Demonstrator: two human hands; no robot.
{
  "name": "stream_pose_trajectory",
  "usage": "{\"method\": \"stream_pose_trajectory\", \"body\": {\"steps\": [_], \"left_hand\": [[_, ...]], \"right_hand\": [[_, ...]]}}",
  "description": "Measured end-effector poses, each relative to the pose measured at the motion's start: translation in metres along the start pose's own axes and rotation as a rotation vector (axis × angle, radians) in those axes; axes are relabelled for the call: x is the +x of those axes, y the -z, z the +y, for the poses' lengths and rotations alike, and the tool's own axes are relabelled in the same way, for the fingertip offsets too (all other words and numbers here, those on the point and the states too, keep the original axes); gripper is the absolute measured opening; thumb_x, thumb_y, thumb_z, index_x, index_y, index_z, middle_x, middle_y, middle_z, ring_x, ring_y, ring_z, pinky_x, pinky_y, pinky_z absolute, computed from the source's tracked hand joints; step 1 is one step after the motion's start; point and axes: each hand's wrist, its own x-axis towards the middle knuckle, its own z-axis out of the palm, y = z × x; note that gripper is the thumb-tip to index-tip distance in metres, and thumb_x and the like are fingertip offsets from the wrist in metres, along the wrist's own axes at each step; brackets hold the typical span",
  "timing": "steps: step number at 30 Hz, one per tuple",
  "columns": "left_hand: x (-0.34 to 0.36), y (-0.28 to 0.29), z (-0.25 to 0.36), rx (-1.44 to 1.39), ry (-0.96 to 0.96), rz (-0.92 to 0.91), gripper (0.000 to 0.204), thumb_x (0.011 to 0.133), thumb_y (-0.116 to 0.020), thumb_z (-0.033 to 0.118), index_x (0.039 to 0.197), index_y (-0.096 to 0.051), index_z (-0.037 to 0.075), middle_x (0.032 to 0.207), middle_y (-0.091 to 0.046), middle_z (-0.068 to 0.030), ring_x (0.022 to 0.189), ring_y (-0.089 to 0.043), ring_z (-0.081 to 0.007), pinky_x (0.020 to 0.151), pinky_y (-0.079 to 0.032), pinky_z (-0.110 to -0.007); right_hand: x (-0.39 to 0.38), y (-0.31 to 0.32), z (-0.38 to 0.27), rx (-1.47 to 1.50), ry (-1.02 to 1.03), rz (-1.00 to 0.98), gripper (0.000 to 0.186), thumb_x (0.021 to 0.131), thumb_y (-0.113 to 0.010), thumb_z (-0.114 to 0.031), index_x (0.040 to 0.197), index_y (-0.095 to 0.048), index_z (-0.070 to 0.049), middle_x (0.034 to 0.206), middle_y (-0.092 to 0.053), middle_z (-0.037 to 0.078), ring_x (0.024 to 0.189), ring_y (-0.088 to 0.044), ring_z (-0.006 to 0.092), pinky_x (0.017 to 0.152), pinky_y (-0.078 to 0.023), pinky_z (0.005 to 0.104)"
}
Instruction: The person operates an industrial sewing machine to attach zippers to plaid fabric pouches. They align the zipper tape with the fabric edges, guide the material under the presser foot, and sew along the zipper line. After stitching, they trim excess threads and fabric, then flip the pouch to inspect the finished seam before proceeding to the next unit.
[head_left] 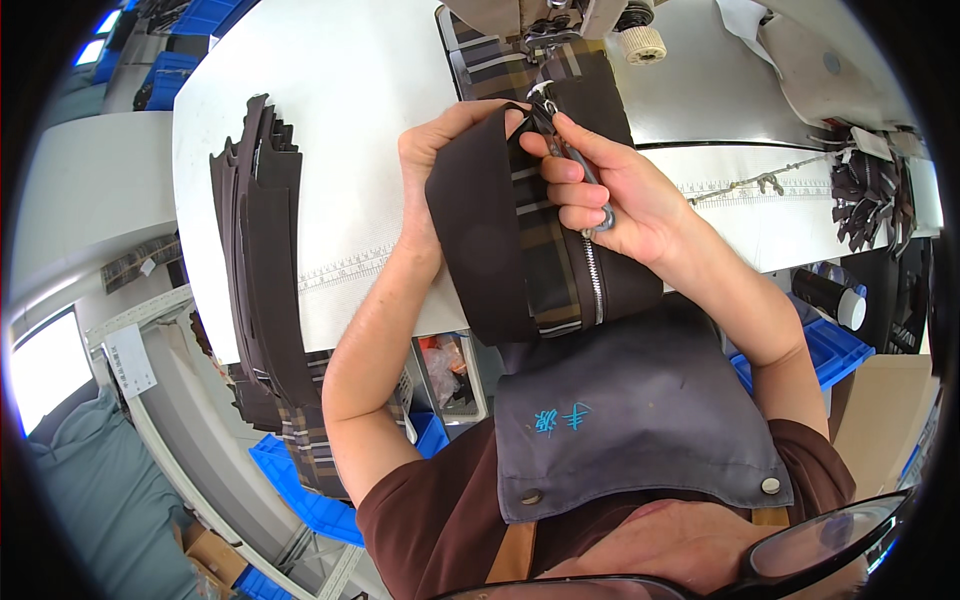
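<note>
My left hand (436, 135) is closed on the top edge of a dark brown fabric piece with a plaid panel (540, 240), its fingers partly hidden behind the cloth. A metal zipper (596, 280) runs down this piece near its right side. My right hand (620, 190) is wrapped round a small grey-handled hand tool (590, 180) like pliers or snips. The tool's metal tip meets the zipper's upper end, close to my left fingertips; whether its jaws are apart I cannot tell. The lower part of the piece rests against my grey apron (640, 400).
A sewing machine (580, 22) stands just beyond my hands, over more plaid and brown fabric. Dark brown strips (262, 230) hang over the white table (350, 120) at left. Dark zipper pieces (868, 200) are bunched at right. Blue bins (310, 495) sit below the table.
</note>
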Motion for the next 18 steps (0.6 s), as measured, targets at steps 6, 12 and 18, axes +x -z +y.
{"method": "stream_pose_trajectory", "body": {"steps": [6, 12, 18], "left_hand": [[0.002, 0.002, 0.0, -0.098, 0.042, -0.001, 0.024, 0.088, -0.063, 0.022, 0.098, -0.068, 0.0, 0.078, -0.063, -0.0021, 0.065, -0.055, -0.0067, 0.054, -0.043, -0.021], [0.008, 0.013, 0.0, -0.246, 0.097, -0.005, 0.029, 0.087, -0.063, 0.02, 0.1, -0.063, -0.006, 0.092, -0.066, -0.0112, 0.085, -0.063, -0.0183, 0.077, -0.05, -0.028], [0.0, 0.013, 0.004, -0.326, -0.002, 0.028, 0.026, 0.086, -0.063, 0.021, 0.095, -0.066, -0.003, 0.084, -0.065, -0.0094, 0.074, -0.062, -0.0157, 0.064, -0.05, -0.027]], "right_hand": [[0.002, 0.001, -0.004, -0.062, 0.062, 0.005, 0.034, 0.099, -0.044, -0.031, 0.106, -0.054, 0.001, 0.065, -0.047, -0.001, 0.047, -0.038, 0.0057, 0.041, -0.032, 0.0206], [-0.066, -0.01, -0.039, -0.912, 0.496, 0.299, 0.041, 0.095, -0.051, -0.036, 0.109, -0.062, 0.002, 0.07, -0.052, -0.004, 0.045, -0.034, 0.0006, 0.04, -0.024, 0.0173], [-0.074, 0.021, -0.093, -2.458, 1.289, 0.558, 0.024, 0.081, -0.067, -0.016, 0.104, -0.066, -0.007, 0.084, -0.059, 0.005, 0.077, -0.057, 0.0188, 0.067, -0.045, 0.0315]]}}
